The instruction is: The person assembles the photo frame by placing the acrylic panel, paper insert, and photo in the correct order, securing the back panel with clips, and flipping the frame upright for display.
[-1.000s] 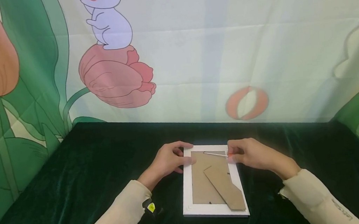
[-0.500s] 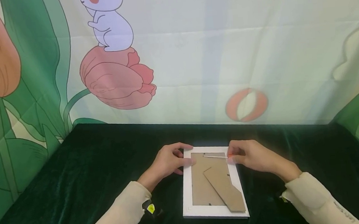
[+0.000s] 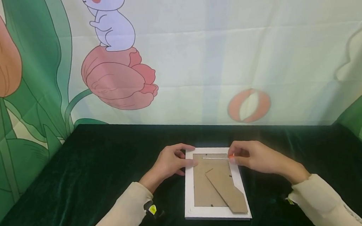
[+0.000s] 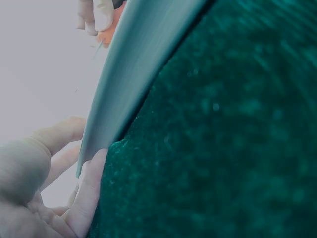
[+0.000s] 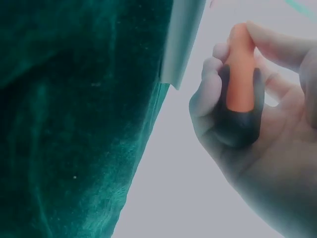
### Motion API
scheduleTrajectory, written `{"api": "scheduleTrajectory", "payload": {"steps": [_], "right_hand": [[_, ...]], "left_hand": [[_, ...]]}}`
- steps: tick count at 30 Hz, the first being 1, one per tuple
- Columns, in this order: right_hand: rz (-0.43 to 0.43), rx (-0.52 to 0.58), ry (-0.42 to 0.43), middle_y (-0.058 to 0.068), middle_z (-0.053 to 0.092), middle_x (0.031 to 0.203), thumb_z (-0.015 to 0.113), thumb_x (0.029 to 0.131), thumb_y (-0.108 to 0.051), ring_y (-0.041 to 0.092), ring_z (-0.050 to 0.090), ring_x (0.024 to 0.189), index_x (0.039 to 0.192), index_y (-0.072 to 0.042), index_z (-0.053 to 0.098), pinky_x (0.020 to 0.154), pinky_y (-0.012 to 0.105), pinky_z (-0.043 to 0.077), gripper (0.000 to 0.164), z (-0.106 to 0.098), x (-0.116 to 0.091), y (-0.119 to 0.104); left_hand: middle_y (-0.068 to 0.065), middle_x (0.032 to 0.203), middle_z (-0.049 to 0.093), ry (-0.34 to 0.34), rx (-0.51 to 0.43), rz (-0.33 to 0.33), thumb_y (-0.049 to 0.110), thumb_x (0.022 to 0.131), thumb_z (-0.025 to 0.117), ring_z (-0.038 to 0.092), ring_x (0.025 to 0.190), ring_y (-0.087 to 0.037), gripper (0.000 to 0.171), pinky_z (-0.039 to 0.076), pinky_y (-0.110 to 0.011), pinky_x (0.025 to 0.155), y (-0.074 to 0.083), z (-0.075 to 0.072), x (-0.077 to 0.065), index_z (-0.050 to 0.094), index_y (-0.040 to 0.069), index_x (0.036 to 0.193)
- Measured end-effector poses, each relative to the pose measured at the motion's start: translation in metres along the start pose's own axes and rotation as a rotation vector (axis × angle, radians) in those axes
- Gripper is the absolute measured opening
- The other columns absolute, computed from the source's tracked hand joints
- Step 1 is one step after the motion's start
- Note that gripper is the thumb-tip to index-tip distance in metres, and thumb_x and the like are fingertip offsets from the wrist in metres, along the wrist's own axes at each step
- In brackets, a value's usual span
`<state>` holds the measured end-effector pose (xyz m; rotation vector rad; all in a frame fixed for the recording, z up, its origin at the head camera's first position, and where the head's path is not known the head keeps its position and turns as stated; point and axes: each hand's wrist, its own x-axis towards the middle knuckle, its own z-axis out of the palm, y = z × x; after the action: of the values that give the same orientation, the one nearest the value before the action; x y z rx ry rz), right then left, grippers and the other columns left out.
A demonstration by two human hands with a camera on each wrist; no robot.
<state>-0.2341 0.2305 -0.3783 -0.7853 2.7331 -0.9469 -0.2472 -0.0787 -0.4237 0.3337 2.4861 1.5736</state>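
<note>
A white picture frame [image 3: 189,188] lies face down, its brown backing board [image 3: 201,186] up and a slanted easel stand [image 3: 227,191] on it. Small dark tabs show at the board's edges. My left hand [image 3: 169,162] grips the frame's upper left side, thumb on top; in the left wrist view its fingers wrap the frame edge [image 4: 129,74]. My right hand [image 3: 258,156] holds a screwdriver [image 3: 216,158] over the upper right side. Its shaft points left across the board, just below the top tab. In the right wrist view the orange and black handle [image 5: 240,94] sits between thumb and curled fingers.
Dark green velvet cloth [image 3: 108,161] covers the table around the frame. Behind it hangs a printed curtain [image 3: 179,56] with flowers and a white animal. A dark band with a yellow-green tag [image 3: 152,209] is at the left cuff.
The screwdriver's tip has shifted slightly left and down from the top tab, and its shaft now lies nearly level. The left hand and frame have stayed put.
</note>
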Motion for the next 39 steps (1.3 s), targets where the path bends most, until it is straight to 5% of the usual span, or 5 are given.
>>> {"api": "scheduleTrajectory", "payload": {"steps": [39], "right_hand": [[-0.112, 0.137, -0.205, -0.009, 0.072, 0.095, 0.08, 0.098, -0.029, 0.017, 0.068, 0.086, 0.1, -0.023, 0.071, 0.082, 0.034, 0.061, 0.01, 0.013, -0.006, -0.023]], "left_hand": [[-0.012, 0.101, 0.062, -0.006, 0.005, 0.008, 0.02, 0.089, 0.089, 0.071, 0.079, -0.024, 0.046, 0.065, -0.034, 0.066, 0.0, 0.0, 0.0, 0.074, 0.014, 0.132]]}}
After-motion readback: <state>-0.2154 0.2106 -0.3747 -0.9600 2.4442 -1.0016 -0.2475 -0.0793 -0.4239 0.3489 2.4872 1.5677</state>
